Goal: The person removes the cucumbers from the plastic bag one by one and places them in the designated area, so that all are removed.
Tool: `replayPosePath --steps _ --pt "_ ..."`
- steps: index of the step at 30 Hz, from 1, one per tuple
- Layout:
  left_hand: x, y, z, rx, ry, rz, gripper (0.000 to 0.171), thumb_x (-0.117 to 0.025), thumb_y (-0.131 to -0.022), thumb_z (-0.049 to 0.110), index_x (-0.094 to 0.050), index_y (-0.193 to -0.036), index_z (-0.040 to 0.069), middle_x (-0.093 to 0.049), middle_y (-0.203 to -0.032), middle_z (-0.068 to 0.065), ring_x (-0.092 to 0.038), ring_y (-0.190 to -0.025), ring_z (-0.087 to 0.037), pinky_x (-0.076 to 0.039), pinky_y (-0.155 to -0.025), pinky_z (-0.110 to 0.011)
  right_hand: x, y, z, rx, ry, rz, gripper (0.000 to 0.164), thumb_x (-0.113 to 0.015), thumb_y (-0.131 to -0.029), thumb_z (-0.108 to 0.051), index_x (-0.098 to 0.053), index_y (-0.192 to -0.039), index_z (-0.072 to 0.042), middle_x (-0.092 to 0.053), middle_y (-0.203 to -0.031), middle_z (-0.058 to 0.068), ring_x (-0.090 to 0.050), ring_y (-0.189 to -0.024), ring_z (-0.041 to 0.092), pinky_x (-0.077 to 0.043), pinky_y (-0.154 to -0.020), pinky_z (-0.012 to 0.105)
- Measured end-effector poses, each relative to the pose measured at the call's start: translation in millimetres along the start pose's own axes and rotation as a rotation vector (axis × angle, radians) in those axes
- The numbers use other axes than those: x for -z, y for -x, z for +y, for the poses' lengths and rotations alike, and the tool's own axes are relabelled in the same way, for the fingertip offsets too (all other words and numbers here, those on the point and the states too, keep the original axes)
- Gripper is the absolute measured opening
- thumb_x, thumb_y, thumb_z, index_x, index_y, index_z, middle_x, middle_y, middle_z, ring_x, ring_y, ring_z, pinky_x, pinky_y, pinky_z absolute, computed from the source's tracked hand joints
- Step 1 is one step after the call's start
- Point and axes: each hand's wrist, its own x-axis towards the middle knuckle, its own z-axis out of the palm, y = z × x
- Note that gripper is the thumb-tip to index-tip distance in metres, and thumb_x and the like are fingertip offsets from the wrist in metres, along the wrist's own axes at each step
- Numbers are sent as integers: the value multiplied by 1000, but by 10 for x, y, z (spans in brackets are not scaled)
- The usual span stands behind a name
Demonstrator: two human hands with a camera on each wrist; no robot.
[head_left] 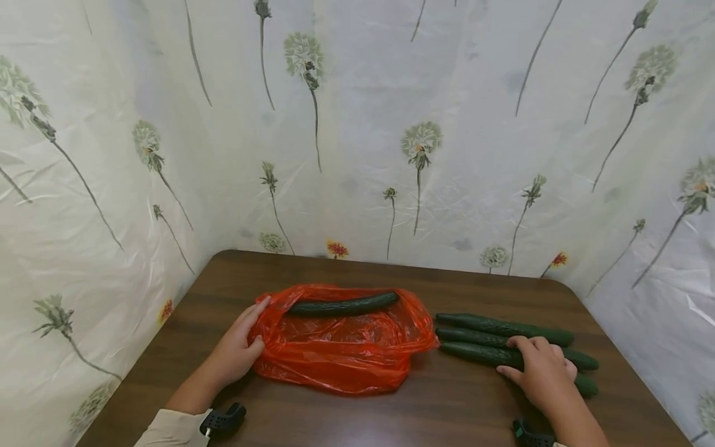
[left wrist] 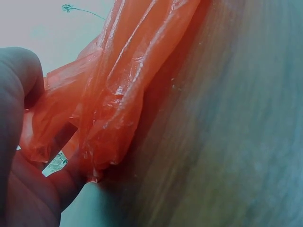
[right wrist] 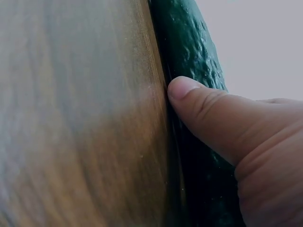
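An open red plastic bag (head_left: 357,372) lies on the left half of the table, with one dark green cucumber (head_left: 343,307) inside it. My left hand (head_left: 237,344) holds the bag's left side, thumb low and fingers at the rim. In the left wrist view the thin red plastic (left wrist: 118,94) runs between thumb and fingers. To the right of the bag, three cucumbers (head_left: 475,320) lie side by side. My right hand (head_left: 544,372) grips the nearest cucumber (head_left: 475,352) near its middle. Its thumb (right wrist: 203,101) presses that cucumber's near side in the right wrist view; the other fingertips are hidden there.
A dark brown wooden table (head_left: 447,416) carries everything. Behind it and at both sides hangs a pale curtain (head_left: 357,155) with a dandelion print. The bag's right end lies close to the tips of the three cucumbers.
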Motion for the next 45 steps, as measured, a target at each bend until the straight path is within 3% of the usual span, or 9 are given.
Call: replayPosePath --steps 8,21,32,38,45 --pt "-8 13 -7 6 0 -2 83 -55 -93 -8 -30 -167 19 -35 -165 -14 -34 -151 -42 -35 -116 -63 12 26 -23 -2 13 6 81 -72 -80 -75 -64 -136 -15 -56 -130 25 -49 -107 48 -36 -75 61" --pt "-23 5 3 19 17 -7 84 -55 -93 -9 -29 -167 21 -34 -166 -14 -34 -151 -42 -36 -116 -63 14 76 -60 11 -1 47 84 -71 -83 -74 -62 -140 -13 -55 -133 26 -47 -114 54 -35 -78 67" --pt "8 -17 -13 -16 -3 4 85 -54 -91 -9 -29 -167 18 -36 -165 -14 -33 -152 -40 -40 -113 -62 13 84 -160 57 -19 97 77 -71 -88 -68 -63 -140 -12 -57 -135 25 -49 -115 51 -33 -79 61" --pt "11 -15 -9 -4 -23 -2 85 -56 -91 -8 -29 -167 18 -37 -164 -13 -40 -147 -36 -44 -110 -58 -34 83 -297 107 -61 109 77 -70 -91 -64 -57 -147 -14 -60 -133 21 -51 -117 50 -35 -79 62" --pt "17 -18 -27 -19 -29 7 86 -56 -91 -9 -29 -167 20 -38 -163 -12 -42 -146 -34 -46 -110 -50 -79 72 -642 209 -129 144 61 -74 -95 -49 -61 -144 -17 -62 -131 14 -52 -118 42 -35 -88 66"
